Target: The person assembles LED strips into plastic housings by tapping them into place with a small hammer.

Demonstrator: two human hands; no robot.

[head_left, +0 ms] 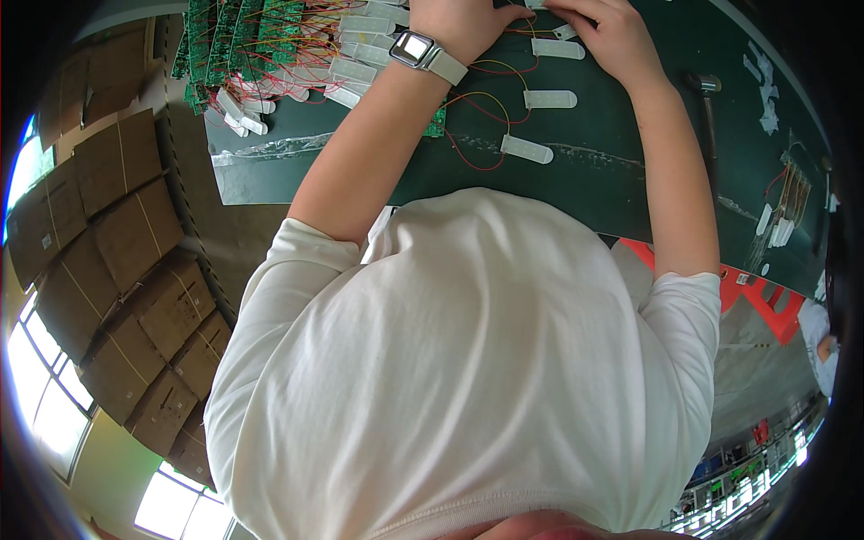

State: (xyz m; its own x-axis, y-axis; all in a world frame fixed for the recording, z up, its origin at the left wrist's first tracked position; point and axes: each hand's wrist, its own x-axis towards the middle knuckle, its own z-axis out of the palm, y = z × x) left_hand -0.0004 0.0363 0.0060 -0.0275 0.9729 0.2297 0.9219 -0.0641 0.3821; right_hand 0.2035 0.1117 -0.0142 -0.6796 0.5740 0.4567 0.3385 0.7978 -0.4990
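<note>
At the top edge of the head view my left hand (461, 25), with a watch (414, 49) on its wrist, reaches over green circuit boards and wires. Only its thumb shows clearly, stretched toward a white tab (536, 4); its other fingers are cut off. My right hand (614, 38) is bent inward beside that tab, thumb and fingers drawn together; what they pinch is hard to make out. A small white piece (564, 32) lies just below its fingertips. Nearer me, white rounded tabs (550, 99) on red and yellow wires lie in a column between my forearms.
Left of my hands, many green circuit boards (241, 40) are stacked with wired white tabs. A hammer-like tool (707, 108) lies right of my right forearm. Farther right are clear plastic scraps (765, 90) and another wired bunch (785, 211). Cardboard boxes (117, 234) stand left of the green table (468, 171).
</note>
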